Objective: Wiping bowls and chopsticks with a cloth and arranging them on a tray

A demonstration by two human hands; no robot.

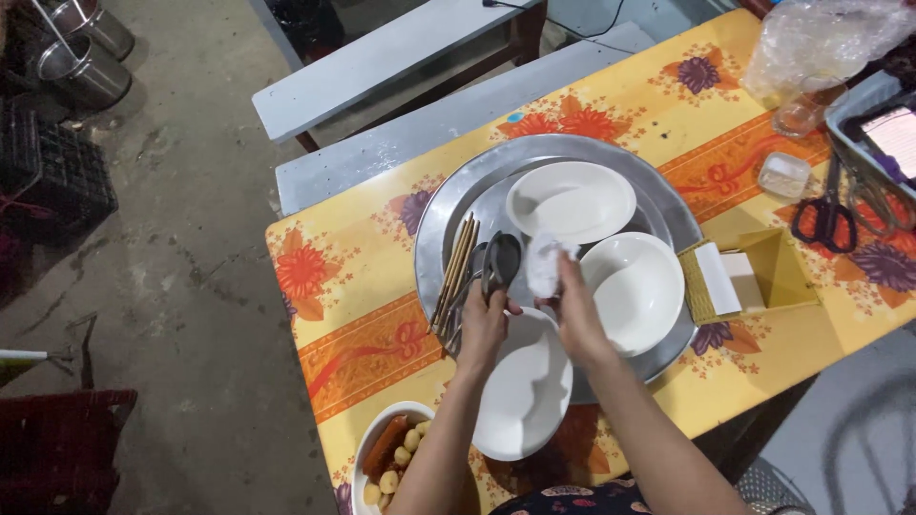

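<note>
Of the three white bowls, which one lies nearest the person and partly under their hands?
The oval white bowl at the tray's near edge, below both wrists. The other oval bowl lies at the far side, and the round bowl sits right.

a: where do the bowls sit?

b: three on the round tray (434, 215): the far bowl (571, 200) behind, the right bowl (637, 289) beside it, the near bowl (525, 386) over the tray's front edge.

a: and the hands?

b: left hand (482, 324) holds spoons (498, 262) just right of the chopsticks (455, 270); right hand (575, 310) holds a tissue (544, 262) beside the spoons.

a: off the tray?

b: napkin holder (749, 277) to its right, scissors (828, 215) farther right, food bowl (386, 456) at the table's near left edge.
</note>
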